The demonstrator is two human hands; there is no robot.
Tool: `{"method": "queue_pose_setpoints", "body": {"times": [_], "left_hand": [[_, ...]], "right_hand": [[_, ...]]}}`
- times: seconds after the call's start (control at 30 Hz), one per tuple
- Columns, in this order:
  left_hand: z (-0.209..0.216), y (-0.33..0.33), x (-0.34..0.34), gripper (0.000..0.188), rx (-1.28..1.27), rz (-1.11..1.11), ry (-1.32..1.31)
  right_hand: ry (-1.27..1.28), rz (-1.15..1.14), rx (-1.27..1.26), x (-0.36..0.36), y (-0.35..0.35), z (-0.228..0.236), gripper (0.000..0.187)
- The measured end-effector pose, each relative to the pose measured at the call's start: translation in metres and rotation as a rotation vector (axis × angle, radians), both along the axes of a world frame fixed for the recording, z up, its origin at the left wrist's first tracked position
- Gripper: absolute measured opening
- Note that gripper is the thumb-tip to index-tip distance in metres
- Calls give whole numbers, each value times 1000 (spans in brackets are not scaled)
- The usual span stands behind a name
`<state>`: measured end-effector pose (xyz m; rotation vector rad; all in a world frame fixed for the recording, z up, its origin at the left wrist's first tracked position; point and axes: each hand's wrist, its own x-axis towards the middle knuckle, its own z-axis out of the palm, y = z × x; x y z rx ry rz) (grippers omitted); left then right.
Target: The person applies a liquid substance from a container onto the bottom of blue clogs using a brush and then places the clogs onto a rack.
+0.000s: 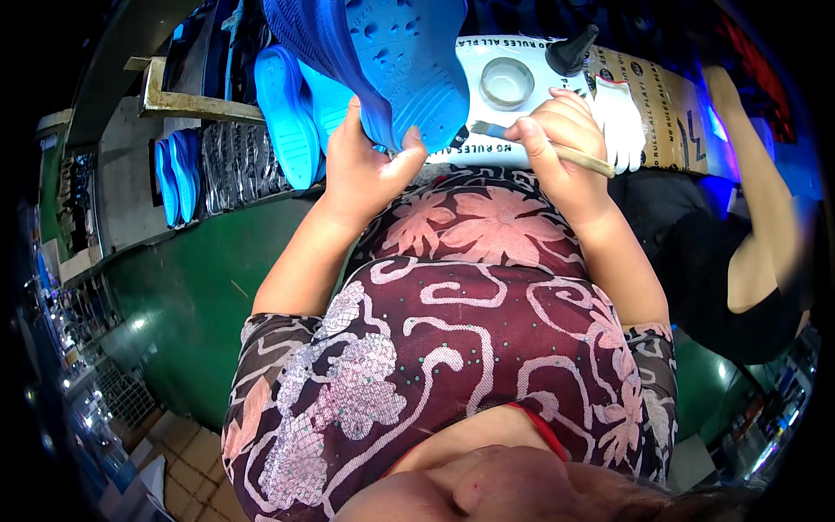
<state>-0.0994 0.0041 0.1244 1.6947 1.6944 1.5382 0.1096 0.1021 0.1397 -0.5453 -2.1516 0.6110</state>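
Note:
My left hand grips a large blue shoe sole by its near end, thumb on one side and fingers under the other. The sole is tilted up, with grooves near my hand and small pits farther along; its far end runs out of the picture. In my right hand, a brush with a wooden handle is held between thumb and fingers. Its dark bristle tip points left, close to the sole's right edge; whether it touches cannot be told. Just beyond the brush stands a small round glass dish.
A dark cone-nozzled container stands behind the dish, with a white glove to its right. More blue soles lie at left, another pair farther left beside a metal bar. A co-worker's arm reaches in at right.

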Motion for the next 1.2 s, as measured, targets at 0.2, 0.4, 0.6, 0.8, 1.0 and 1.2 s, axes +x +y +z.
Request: {"method": "queue_pose_setpoints", "body": {"times": [0.2,0.4,0.6,0.8,1.0,1.2], "left_hand": [[-8,3,3,46,78,9,71],[-18,6,-1,47,174,-25,198],[-24,8,2,45,230,-15,157],[-10,6,5,28,233,-57,146],[-12,6,8,29,248,-1,156],[-3,12,6,25,251,-25,252]], "right_hand": [[12,54,50,-2,-4,2,19],[-25,31,5,4,-3,-1,20],[-102,68,38,-2,-8,5,28],[10,70,-112,5,-8,5,31],[-71,39,-34,-2,-8,2,28],[109,-61,-44,12,-4,6,27]]}}
